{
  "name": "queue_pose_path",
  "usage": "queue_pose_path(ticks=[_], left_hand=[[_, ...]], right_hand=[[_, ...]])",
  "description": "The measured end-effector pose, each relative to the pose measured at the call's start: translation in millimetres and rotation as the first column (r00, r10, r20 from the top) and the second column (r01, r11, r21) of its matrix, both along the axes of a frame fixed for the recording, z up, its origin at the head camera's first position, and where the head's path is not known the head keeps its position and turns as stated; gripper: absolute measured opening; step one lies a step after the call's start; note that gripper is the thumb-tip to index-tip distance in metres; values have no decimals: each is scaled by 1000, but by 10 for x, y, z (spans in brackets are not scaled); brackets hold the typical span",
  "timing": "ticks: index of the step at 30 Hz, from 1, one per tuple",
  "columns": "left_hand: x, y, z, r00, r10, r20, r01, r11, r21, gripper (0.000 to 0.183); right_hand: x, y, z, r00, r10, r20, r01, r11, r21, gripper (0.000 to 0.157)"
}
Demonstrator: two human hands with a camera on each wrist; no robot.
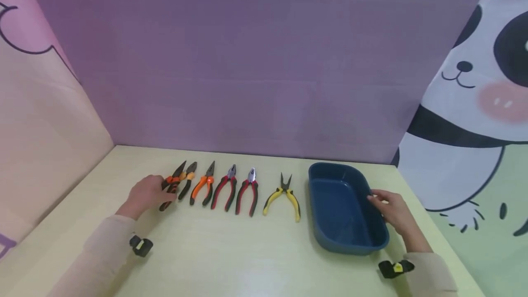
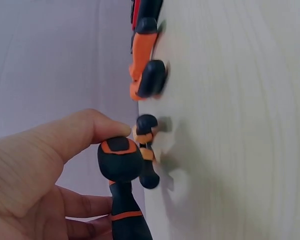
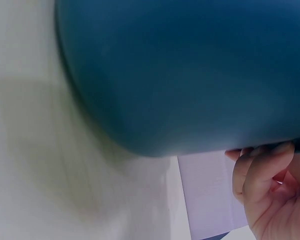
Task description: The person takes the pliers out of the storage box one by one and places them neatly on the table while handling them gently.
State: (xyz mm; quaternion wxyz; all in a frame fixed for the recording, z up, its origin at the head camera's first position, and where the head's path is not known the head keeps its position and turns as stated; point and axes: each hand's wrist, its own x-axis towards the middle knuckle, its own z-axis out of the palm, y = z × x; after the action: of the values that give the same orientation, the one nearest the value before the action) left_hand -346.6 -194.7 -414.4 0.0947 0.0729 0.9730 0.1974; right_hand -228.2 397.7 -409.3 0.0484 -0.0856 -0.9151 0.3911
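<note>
My left hand grips orange-and-black long-nose pliers at the left end of a row of pliers. In the left wrist view, the thumb and fingers pinch the black handles, which look raised off the table. Just right of them lie combination pliers with pale orange and black handles. On the right, my right hand holds the side rim of a blue plastic tub, thumb over the edge. In the right wrist view, curled fingers touch the tub's wall.
Further along the row lie orange-and-black long-nose pliers, two red-and-black combination pliers, and spread yellow-and-black long-nose pliers left of the tub. A purple backdrop stands behind the pale table. Printed panels flank both sides.
</note>
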Motion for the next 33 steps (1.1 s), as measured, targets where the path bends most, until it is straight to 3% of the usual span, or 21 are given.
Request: queue_pose_path(ticks=[14,23,33], left_hand=[[-104,-263,-84,998,41,45,-41,999,6,38],[-110,-306,-26,998,43,50,-44,999,9,41],[-182,-338,-51,997,43,57,-43,999,2,39]], right_hand=[[-10,-9,6,1000,5,-5,-5,1000,20,46],[-18,3,8,1000,8,-2,-8,999,33,47],[0,-11,5,1000,7,-8,-7,1000,16,46]])
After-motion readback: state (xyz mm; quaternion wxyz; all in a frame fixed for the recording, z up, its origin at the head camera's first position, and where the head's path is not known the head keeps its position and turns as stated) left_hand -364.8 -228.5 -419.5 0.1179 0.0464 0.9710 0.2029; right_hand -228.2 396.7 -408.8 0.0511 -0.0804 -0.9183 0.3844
